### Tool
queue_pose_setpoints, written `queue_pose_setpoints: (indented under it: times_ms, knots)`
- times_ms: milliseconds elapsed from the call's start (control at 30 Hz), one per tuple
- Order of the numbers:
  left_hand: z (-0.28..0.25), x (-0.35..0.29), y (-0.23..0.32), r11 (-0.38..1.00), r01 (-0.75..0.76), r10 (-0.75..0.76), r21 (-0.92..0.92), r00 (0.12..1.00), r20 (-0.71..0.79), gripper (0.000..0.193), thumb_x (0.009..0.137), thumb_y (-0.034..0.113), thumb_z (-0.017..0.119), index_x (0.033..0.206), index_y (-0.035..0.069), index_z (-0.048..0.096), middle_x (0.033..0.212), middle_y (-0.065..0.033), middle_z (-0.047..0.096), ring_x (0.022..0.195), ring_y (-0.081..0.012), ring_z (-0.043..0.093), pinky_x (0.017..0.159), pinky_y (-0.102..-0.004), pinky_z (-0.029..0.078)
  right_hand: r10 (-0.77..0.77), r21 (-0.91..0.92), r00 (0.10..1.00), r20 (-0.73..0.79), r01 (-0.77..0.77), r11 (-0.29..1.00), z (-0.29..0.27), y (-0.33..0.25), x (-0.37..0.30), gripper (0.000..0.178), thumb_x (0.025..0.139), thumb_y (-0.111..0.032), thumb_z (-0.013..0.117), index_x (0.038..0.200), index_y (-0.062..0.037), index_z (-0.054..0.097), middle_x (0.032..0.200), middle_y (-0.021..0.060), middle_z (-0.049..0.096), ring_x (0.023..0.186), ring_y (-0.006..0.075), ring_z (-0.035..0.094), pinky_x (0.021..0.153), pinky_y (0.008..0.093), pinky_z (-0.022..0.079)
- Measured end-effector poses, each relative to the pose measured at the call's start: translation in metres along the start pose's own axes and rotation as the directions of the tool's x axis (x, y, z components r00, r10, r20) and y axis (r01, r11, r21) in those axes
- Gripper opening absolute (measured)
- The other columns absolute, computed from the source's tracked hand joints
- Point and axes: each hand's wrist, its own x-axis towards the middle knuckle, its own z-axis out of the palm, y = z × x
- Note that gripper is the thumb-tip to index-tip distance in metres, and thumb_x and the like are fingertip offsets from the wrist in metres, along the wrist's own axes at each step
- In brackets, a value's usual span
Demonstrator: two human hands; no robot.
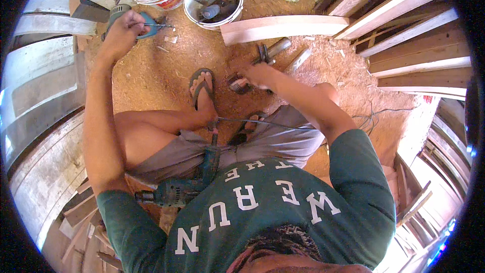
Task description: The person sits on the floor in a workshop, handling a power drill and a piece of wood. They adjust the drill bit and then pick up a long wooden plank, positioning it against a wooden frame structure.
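My left hand point(127, 26) is out at the far left, with thumb and fingers pinched on a thin dark metal rod point(155, 25) that looks like a drill bit. Just behind it, a teal power tool point(117, 11) rests on the ground, partly covered by the hand. My right hand point(248, 75) reaches low beside my sandalled foot; its fingers are blurred and what they hold, if anything, does not show. Dark prongs point(262, 53) and a grey metal cylinder point(279, 46) lie just beyond it. Across my lap lies a teal drill point(174, 191), its chuck pointing left.
A white bucket point(238, 14) with tools stands ahead, beside a second bucket point(172, 1) holding more. A curved pale board point(283, 28) reaches toward stacked timber point(394, 5) at the right. A black cord point(273, 123) crosses my legs. Shavings cover the dirt floor point(151, 76).
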Motion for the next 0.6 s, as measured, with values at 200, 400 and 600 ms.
queue_pose_setpoints:
  times_ms: [200, 400, 600]
  knots:
    - [0.005, -0.001, 0.009, 0.998, -0.048, 0.048, 0.040, 0.999, 0.013, 0.008, 0.097, 0.010, 0.054, 0.101, 0.003, 0.056, 0.098, -0.0071, 0.067, 0.096, -0.0180, 0.067, 0.087, -0.0319, 0.049, 0.010, -0.145, 0.948, -0.317, -0.059, 0.988, 0.107, 0.014, -0.002, 0.035, 0.094, -0.016, 0.051, 0.127, -0.0048, 0.049, 0.134, 0.0217, 0.050, 0.093, 0.0383, 0.070, 0.077, 0.0513, 0.057]
    - [0.005, 0.000, 0.020, 0.998, -0.060, 0.060, 0.017, 0.998, 0.021, 0.006, 0.097, 0.008, 0.054, 0.101, 0.003, 0.055, 0.096, -0.0062, 0.067, 0.094, -0.0161, 0.067, 0.082, -0.0299, 0.048, 0.155, 0.009, 0.933, -0.325, -0.161, 0.987, 0.127, 0.017, 0.003, 0.046, 0.093, -0.016, 0.053, 0.137, -0.0055, 0.043, 0.130, 0.0254, 0.050, 0.085, 0.0388, 0.071, 0.068, 0.0491, 0.060]
    - [0.006, 0.002, 0.020, 1.000, -0.002, 0.002, -0.014, 1.000, 0.003, 0.008, 0.095, 0.006, 0.055, 0.102, 0.003, 0.053, 0.094, -0.0054, 0.066, 0.091, -0.0146, 0.066, 0.073, -0.0291, 0.047, -0.004, 0.003, 0.967, -0.253, 0.005, 1.000, 0.125, 0.016, -0.006, 0.053, 0.093, -0.016, 0.053, 0.144, -0.0132, 0.038, 0.135, 0.0305, 0.047, 0.087, 0.0405, 0.071, 0.068, 0.0481, 0.060]
